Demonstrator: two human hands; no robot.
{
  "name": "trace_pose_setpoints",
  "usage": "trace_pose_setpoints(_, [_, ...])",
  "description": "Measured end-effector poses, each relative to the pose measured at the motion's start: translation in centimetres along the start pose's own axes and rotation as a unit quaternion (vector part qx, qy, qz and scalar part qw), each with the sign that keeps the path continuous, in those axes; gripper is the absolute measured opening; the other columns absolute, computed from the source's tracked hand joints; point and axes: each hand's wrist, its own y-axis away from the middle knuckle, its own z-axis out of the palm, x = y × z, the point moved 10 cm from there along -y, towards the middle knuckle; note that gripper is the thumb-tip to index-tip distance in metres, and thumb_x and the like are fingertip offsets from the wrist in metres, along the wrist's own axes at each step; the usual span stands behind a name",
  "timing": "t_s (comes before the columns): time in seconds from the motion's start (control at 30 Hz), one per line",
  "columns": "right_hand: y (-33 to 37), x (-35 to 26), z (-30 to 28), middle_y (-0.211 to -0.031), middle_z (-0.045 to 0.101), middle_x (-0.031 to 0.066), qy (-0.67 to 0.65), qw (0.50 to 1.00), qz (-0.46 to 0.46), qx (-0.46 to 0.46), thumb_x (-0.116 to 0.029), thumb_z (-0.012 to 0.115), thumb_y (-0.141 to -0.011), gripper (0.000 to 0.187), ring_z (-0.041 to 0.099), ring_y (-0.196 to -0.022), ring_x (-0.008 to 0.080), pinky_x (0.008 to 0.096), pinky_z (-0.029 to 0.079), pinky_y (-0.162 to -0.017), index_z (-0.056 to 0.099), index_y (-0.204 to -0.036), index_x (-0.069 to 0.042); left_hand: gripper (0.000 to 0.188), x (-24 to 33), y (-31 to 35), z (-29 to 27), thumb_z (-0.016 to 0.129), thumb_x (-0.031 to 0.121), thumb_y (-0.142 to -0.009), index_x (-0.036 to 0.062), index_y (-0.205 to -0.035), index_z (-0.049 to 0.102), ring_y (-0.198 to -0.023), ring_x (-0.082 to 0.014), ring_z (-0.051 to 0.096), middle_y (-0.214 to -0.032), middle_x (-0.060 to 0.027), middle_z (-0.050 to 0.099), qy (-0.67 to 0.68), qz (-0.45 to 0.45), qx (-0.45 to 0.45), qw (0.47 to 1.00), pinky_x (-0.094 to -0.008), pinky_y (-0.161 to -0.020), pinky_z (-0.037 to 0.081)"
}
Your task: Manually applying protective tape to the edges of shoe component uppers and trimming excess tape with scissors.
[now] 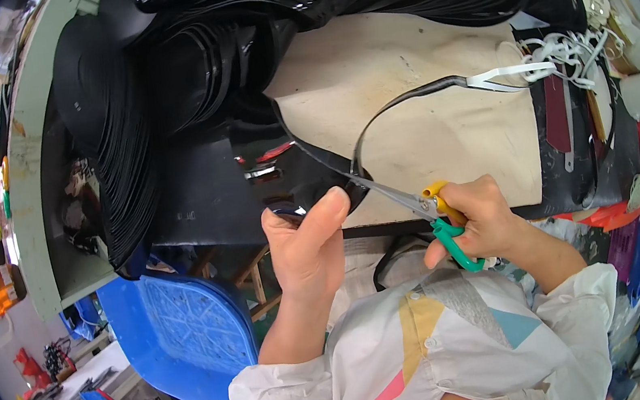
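My left hand [306, 243] is closed on the near edge of a glossy black piece [281, 156], thumb uppermost and fingers largely hidden beneath. My right hand [486, 217] grips a pair of scissors [402, 198] with one green and one yellow handle. The blade tips point up and left, meeting a thin black strap [379, 122] beside the piece's edge. That strap arcs up and right to a white plastic fitting [511, 76]. Whether the blades have cut into the strap, I cannot tell.
Thick stacks of black sheet pieces [112, 147] lie at the left and back. A cream board [442, 134] covers the table's middle, with white plastic fittings [573, 54] heaped to its right. At the lower left stands a blue plastic bin [190, 324].
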Motion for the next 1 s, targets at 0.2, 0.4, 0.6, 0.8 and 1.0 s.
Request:
trace_pose_setpoints(0.2, [-0.8, 1.6, -0.8, -0.055, 0.053, 0.0077, 0.121, 0.99, 0.071, 0.029, -0.038, 0.083, -0.059, 0.048, 0.052, -0.044, 0.025, 0.0325, 0.043, -0.042, 0.058, -0.079, -0.001, 0.036, 6.4, 2.5, 1.2, 0.072, 0.027, -0.076, -0.0038, -0.088, 0.061, -0.075, -0.0206, 0.064, -0.081, -0.0102, 0.066, -0.287, 0.112, -0.049, 0.95, -0.0323, -0.084, 0.044])
trace_pose_setpoints(0.4, [-0.9, 0.2, -0.5, -0.082, 0.061, 0.0144, 0.27, 0.962, 0.045, -0.009, -0.019, 0.079, -0.058, 0.045, 0.061, -0.073, 0.0286, 0.0363, 0.049, -0.061, 0.06, -0.093, 0.001, 0.04, 21.2, 0.5, 2.9, 0.072, 0.015, -0.076, -0.006, -0.107, 0.059, -0.085, -0.0188, 0.063, -0.086, -0.0111, 0.068, -0.496, 0.47, 0.044, 0.728, -0.0358, -0.077, 0.049])
trace_pose_setpoints(0.6, [-5.3, -3.1, 0.0, -0.101, 0.059, 0.0161, 0.285, 0.955, -0.078, 0.026, -0.01, 0.072, -0.065, 0.038, 0.057, -0.093, 0.0324, 0.0396, 0.047, -0.077, 0.06, -0.099, 0.0, 0.02, 27.8, -12.8, -7.3, 0.062, 0.028, -0.082, 0.0101, -0.088, 0.068, -0.094, -0.0202, 0.058, -0.076, -0.0052, 0.065, -0.845, 0.464, 0.058, 0.26, -0.05, -0.098, 0.025])
trace_pose_setpoints(0.8, [-9.5, -0.9, 2.1, -0.108, 0.057, 0.0147, 0.33, 0.932, -0.138, 0.052, -0.013, 0.067, -0.07, 0.03, 0.053, -0.104, 0.033, 0.0456, 0.039, -0.091, 0.06, -0.098, -0.005, 0.032, 25.0, -15.4, -9.9, 0.058, 0.036, -0.084, 0.0061, -0.087, 0.068, -0.084, -0.0216, 0.06, -0.077, -0.0081, 0.066, -0.887, 0.325, 0.047, 0.324, -0.0442, -0.098, 0.03])
trace_pose_setpoints(1.0, [-8.6, -1.0, -1.1, -0.089, 0.059, 0.0071, 0.231, 0.935, -0.22, 0.155, -0.011, 0.068, -0.066, 0.019, 0.057, -0.088, 0.0257, 0.0396, 0.044, -0.078, 0.06, -0.082, -0.008, 0.02, 22.9, -15.4, 6.6, 0.069, 0.02, -0.078, 0.0042, -0.09, 0.069, -0.083, -0.0246, 0.063, -0.087, -0.0117, 0.067, -0.647, 0.521, 0.036, 0.556, -0.0321, -0.076, 0.048])
